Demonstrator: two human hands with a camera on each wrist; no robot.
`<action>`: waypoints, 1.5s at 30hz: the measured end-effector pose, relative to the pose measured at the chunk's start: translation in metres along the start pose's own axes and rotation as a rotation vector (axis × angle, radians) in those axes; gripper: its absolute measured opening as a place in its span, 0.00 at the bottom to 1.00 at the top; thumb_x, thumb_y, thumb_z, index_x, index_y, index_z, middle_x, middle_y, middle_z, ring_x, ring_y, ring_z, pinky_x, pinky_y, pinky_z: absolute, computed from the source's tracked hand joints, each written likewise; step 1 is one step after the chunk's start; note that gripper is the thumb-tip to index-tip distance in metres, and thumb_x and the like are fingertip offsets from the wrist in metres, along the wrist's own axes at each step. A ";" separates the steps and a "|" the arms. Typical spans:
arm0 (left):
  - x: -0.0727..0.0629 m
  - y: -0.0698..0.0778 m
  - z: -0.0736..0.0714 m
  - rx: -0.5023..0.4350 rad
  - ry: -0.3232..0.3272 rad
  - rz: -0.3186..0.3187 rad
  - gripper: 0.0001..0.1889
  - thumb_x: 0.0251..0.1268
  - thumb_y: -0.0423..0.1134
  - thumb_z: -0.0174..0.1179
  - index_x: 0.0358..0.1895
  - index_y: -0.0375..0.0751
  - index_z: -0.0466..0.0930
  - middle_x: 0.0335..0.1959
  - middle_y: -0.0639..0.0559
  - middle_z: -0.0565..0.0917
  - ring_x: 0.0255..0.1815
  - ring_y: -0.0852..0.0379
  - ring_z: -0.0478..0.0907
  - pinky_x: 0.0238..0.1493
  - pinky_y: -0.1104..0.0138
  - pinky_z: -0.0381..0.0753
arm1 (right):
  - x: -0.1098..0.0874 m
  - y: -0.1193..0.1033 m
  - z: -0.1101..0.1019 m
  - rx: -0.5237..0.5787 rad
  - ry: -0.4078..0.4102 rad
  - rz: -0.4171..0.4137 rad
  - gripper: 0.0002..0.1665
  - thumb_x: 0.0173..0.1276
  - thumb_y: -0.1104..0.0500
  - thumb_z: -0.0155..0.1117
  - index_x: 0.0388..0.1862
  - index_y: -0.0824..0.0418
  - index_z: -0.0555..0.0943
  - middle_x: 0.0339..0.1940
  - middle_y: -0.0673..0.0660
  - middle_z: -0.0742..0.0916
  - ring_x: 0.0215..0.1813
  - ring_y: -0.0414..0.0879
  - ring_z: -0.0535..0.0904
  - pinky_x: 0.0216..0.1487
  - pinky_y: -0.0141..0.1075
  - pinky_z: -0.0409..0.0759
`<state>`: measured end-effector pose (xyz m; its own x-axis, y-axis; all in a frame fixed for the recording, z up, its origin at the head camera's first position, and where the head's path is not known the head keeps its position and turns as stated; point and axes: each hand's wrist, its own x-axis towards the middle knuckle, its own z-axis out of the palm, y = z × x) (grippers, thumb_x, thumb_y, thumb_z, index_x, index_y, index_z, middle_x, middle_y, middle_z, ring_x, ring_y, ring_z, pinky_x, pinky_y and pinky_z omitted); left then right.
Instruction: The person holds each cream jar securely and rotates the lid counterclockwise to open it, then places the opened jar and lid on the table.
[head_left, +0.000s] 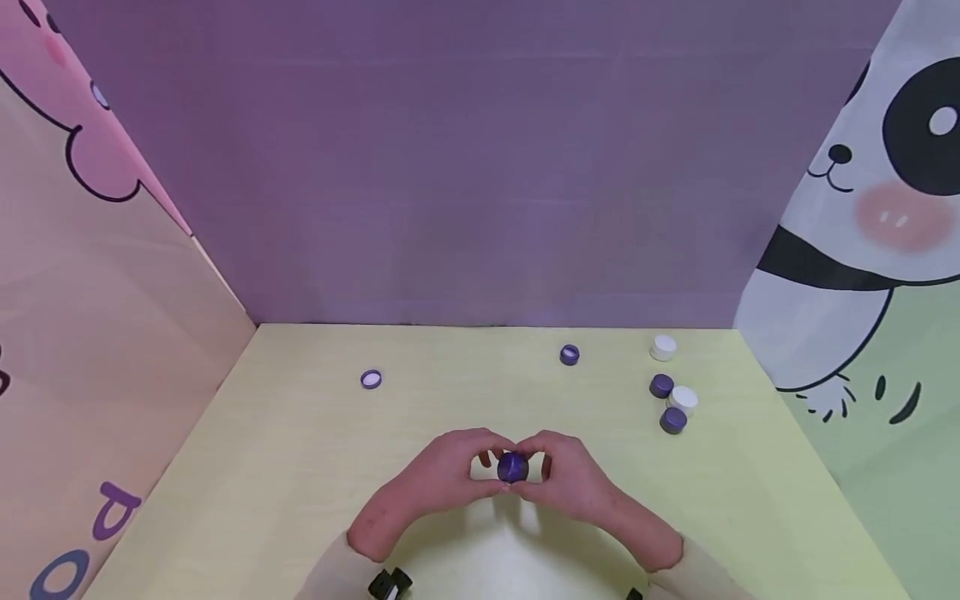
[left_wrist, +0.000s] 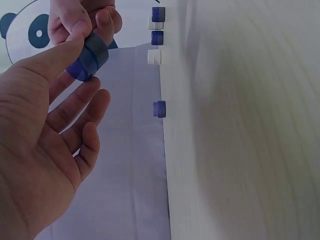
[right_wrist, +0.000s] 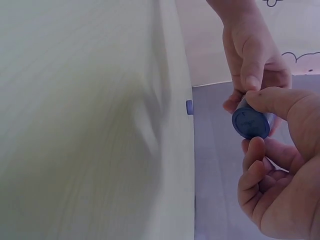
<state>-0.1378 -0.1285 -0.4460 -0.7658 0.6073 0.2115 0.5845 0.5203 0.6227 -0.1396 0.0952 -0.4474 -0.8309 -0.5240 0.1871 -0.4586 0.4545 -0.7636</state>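
On the pale table (head_left: 300, 433), the small things all lie beyond the purple piece (head_left: 513, 467) held up between the two hands. A purple ring (head_left: 371, 379) with a white centre lies well to the left of the piece and farther back. A small purple cap (head_left: 569, 355), pale inside, sits beyond it and slightly to its right. Well to its right and farther back stands a group: a white cap (head_left: 663, 347) rearmost, then a purple lid (head_left: 662, 386), a second white cap (head_left: 682, 397) and another purple lid (head_left: 673, 421) close together, this last lid hiding part of the second white cap's side. Behind the piece rises a purple backdrop (head_left: 480, 167), with a pink panel (head_left: 112, 317) to its left and a panda panel (head_left: 847, 242) to its right.

The left hand (head_left: 457, 468) pinches the piece between thumb and fingertip, its other fingers spread loosely; the right hand (head_left: 568, 475) pinches it too, its spare fingers bent. Fingertips overlap the far edge of the piece and thumbs its near edge; in the wrist views the hands hide part of its side.

The piece is a short cylinder, deep purple from above with a line across it, bluer in the wrist views. The left wrist view shows it tilted, a darker band joined to a brighter part; the right wrist view shows a flat round end with faint marks, too small to read.
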 end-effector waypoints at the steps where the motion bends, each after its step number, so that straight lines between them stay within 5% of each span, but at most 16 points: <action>1: 0.000 0.000 0.000 0.002 0.002 0.002 0.21 0.58 0.48 0.70 0.55 0.56 0.80 0.45 0.68 0.80 0.41 0.62 0.78 0.43 0.65 0.80 | 0.000 0.000 0.000 0.004 -0.001 -0.004 0.18 0.51 0.58 0.79 0.42 0.52 0.86 0.34 0.43 0.83 0.20 0.38 0.71 0.22 0.31 0.73; 10: 0.001 0.000 0.001 0.039 0.023 0.044 0.19 0.59 0.43 0.70 0.54 0.52 0.80 0.43 0.65 0.81 0.39 0.64 0.77 0.41 0.67 0.79 | 0.000 0.007 0.001 -0.026 -0.017 -0.015 0.16 0.54 0.55 0.78 0.42 0.51 0.85 0.36 0.43 0.84 0.19 0.37 0.72 0.22 0.31 0.75; 17: 0.000 0.004 0.004 0.123 -0.029 -0.001 0.16 0.63 0.45 0.66 0.53 0.54 0.77 0.42 0.67 0.79 0.35 0.62 0.77 0.37 0.73 0.75 | -0.002 0.013 0.002 -0.101 -0.031 -0.095 0.13 0.57 0.55 0.76 0.41 0.51 0.85 0.35 0.43 0.85 0.17 0.33 0.71 0.20 0.28 0.73; 27: -0.006 0.001 0.009 0.063 -0.080 0.020 0.12 0.69 0.47 0.59 0.50 0.56 0.68 0.40 0.67 0.78 0.39 0.67 0.76 0.41 0.72 0.75 | -0.001 0.018 0.005 -0.173 -0.003 -0.187 0.15 0.55 0.54 0.78 0.41 0.51 0.85 0.34 0.42 0.85 0.18 0.29 0.69 0.21 0.25 0.71; 31: -0.008 0.001 0.009 0.077 -0.077 0.023 0.11 0.70 0.48 0.58 0.48 0.54 0.67 0.34 0.65 0.74 0.32 0.67 0.71 0.34 0.73 0.72 | -0.001 0.016 0.008 -0.175 0.025 -0.203 0.15 0.54 0.55 0.78 0.40 0.51 0.85 0.33 0.42 0.85 0.19 0.29 0.69 0.22 0.24 0.71; 41: -0.005 0.002 0.007 0.175 -0.041 -0.073 0.16 0.70 0.59 0.52 0.43 0.52 0.68 0.25 0.63 0.70 0.21 0.65 0.66 0.23 0.72 0.67 | 0.001 0.010 0.012 -0.203 0.092 -0.115 0.13 0.55 0.50 0.78 0.38 0.49 0.86 0.32 0.40 0.83 0.19 0.32 0.71 0.23 0.26 0.71; 45: -0.005 0.004 0.008 0.265 0.010 -0.119 0.26 0.66 0.69 0.47 0.49 0.51 0.73 0.31 0.60 0.77 0.25 0.65 0.68 0.28 0.69 0.70 | 0.000 0.010 0.012 -0.190 0.092 -0.088 0.14 0.54 0.50 0.78 0.38 0.49 0.86 0.33 0.40 0.84 0.20 0.32 0.71 0.23 0.27 0.72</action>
<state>-0.1295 -0.1246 -0.4505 -0.8350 0.5274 0.1569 0.5392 0.7271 0.4250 -0.1401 0.0905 -0.4624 -0.8064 -0.5036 0.3100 -0.5744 0.5421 -0.6134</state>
